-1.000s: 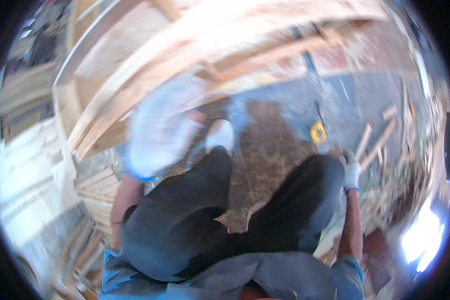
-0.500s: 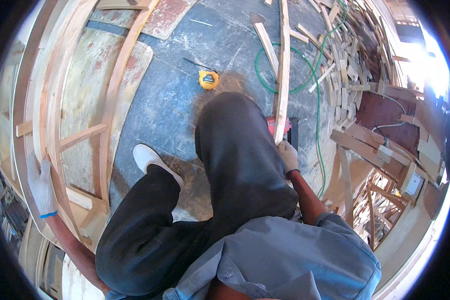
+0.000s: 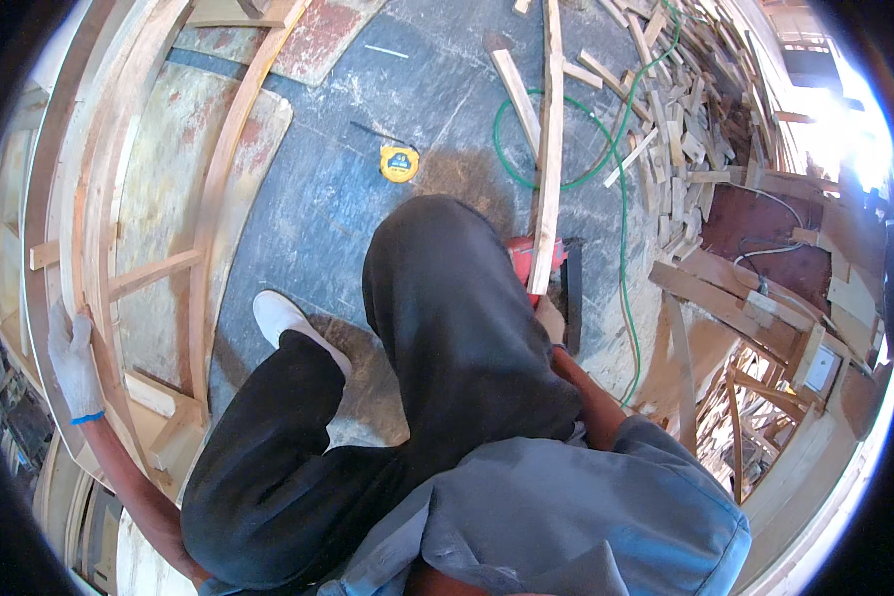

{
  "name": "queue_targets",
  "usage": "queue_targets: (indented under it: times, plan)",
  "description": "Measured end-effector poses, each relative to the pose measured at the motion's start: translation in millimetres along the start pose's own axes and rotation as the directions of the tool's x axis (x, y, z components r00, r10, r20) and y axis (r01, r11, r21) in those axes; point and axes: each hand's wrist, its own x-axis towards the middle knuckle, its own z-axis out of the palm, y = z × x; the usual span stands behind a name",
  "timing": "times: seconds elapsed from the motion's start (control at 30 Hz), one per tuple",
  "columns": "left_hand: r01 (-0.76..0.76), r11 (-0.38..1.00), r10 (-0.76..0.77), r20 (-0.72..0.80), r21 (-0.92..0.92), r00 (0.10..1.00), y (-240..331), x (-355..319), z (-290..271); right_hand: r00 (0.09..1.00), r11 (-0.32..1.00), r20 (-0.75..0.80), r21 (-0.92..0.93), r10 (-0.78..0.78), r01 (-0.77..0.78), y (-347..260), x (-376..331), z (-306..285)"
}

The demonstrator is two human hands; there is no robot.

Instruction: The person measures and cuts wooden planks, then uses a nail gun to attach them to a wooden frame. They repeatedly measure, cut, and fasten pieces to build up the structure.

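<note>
My left hand [image 3: 74, 370], in a white glove with a blue cuff, grips a long pale wooden rail [image 3: 76, 238] of a frame on the left. The rail runs between its thumb and fingers. Beyond my right knee, my right hand [image 3: 550, 320] is closed at the handle of a red nail gun [image 3: 523, 260]; the knee hides part of this hand and its fingers barely show. A black magazine [image 3: 573, 298] stands to the gun's right. Over the gun lies a long wooden strip [image 3: 548, 179], its near end just above my right hand.
A yellow tape measure [image 3: 399, 164] lies on the dark floor ahead of my knee. A green hose [image 3: 623, 258] loops on the right, beside a heap of wood offcuts [image 3: 690, 129]. Stained boards [image 3: 159, 149] lie under the frame. A wooden structure [image 3: 735, 298] stands at right.
My right hand has shifted slightly left and farther behind the knee. More of the nail gun's red body and black magazine shows. The left hand stays on the rail; the whole view has shifted a little.
</note>
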Motion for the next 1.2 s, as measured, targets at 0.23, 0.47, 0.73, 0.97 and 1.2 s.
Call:
queue_targets:
  times: [0.23,0.47,0.73,0.97,1.2]
  plan:
    - [0.122,0.993,-0.122,0.052,0.005,0.991,-54,-7,-4,0.997,0.993,0.067,-0.107,-0.041,0.048,54,56,23]
    - [0.073,0.985,-0.065,-0.059,0.154,0.996,7,1,0,0.994,0.992,0.1,-0.112,-0.039,0.05,53,14,-28]
    - [0.04,0.999,-0.039,0.014,-0.033,0.999,1,-9,3,0.992,0.999,0.126,-0.035,0.011,-0.006,81,-16,-101]
    - [0.128,0.888,-0.168,-0.053,-0.441,0.984,-50,3,-12,0.988,0.99,0.12,0.112,-0.102,0.088,48,-15,-199]
    - [0.002,0.995,-0.003,-0.012,-0.098,1.0,-25,4,-9,0.886,0.885,0.094,0.154,-0.455,0.438,-116,-5,-337]
